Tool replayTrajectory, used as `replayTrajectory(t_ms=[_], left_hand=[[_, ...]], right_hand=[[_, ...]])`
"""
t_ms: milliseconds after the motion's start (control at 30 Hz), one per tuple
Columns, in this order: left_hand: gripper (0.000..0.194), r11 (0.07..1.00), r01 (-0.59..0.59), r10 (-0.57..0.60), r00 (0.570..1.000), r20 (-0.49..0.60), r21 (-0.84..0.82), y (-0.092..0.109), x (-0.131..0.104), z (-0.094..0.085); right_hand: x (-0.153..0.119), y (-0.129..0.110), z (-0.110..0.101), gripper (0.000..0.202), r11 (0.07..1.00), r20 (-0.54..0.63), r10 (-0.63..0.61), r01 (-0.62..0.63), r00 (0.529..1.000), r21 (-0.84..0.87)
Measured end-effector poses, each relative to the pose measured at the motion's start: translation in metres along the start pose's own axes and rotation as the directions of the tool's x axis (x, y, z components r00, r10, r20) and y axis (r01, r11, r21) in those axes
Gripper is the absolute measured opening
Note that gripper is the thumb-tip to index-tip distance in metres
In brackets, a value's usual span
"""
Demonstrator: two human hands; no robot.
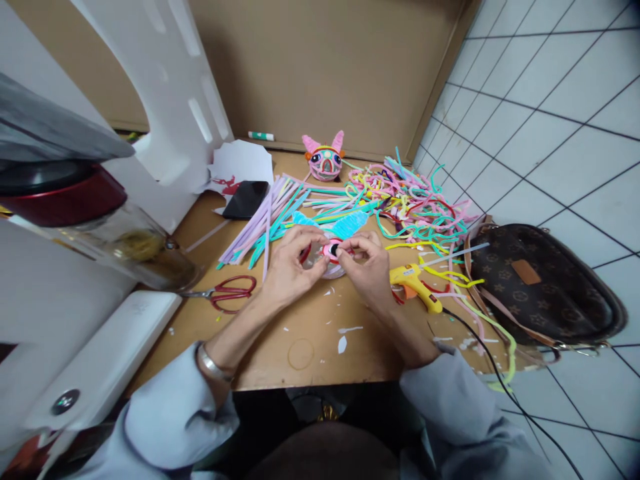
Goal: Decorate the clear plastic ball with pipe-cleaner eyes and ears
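Observation:
Between both hands, low over the table, is a small craft figure with blue pipe-cleaner ears (354, 225) and a pink-and-black eye piece (330, 250). My left hand (299, 257) grips the figure's left side, thumb and fingers closed round it. On the other side my right hand (366, 261) pinches at the eye piece with thumb and forefinger. Much of the figure's body is hidden by the fingers. A yellow glue gun (416, 285) lies just right of my right hand. Red-handled scissors (233, 293) rest left of my left forearm.
A finished-looking pink-eared figure (325, 161) stands at the back. Straight pipe cleaners (260, 220) and a tangled pile of them (415, 200) spread across the table. A phone (246, 199), a glass jar (135, 247), a white box (110, 353) and a brown bag (545, 280) flank the work area.

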State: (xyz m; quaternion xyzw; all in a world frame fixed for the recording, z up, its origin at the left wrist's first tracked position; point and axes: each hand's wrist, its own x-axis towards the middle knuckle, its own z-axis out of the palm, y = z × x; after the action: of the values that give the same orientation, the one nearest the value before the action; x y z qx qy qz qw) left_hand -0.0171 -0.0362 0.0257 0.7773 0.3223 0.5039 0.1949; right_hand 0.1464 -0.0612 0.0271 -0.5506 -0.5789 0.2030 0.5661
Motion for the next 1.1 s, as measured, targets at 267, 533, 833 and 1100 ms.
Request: replayTrajectory(t_ms=[267, 533, 833, 1100], left_hand=[[0.009, 0.999, 0.037, -0.037, 0.999, 0.013, 0.003, 0.0009, -0.0002, -0.0014], [0.012, 0.999, 0.011, -0.012, 1.0, 0.015, 0.035, 0.0016, -0.0013, -0.0005], [0.013, 0.999, 0.027, -0.027, 1.0, -0.009, 0.02, 0.003, -0.0003, -0.0013], [0.01, 0.999, 0.047, -0.047, 0.999, 0.01, -0.006, 0.0011, -0.0004, -0.0035]], right_hand=[[0.0003, 0.0008, -0.0009, 0.007, 1.0, 0.001, 0.001, -0.001, 1.0, -0.023], [-0.0002, 0.0015, 0.0001, 0.008, 1.0, -0.009, -0.018, 0.018, 1.0, -0.022], [-0.0002, 0.0008, 0.0006, 0.009, 1.0, -0.009, -0.013, 0.013, 1.0, -0.013], [0.001, 0.0024, -0.0005, 0.006, 1.0, 0.003, -0.012, 0.012, 1.0, -0.01]])
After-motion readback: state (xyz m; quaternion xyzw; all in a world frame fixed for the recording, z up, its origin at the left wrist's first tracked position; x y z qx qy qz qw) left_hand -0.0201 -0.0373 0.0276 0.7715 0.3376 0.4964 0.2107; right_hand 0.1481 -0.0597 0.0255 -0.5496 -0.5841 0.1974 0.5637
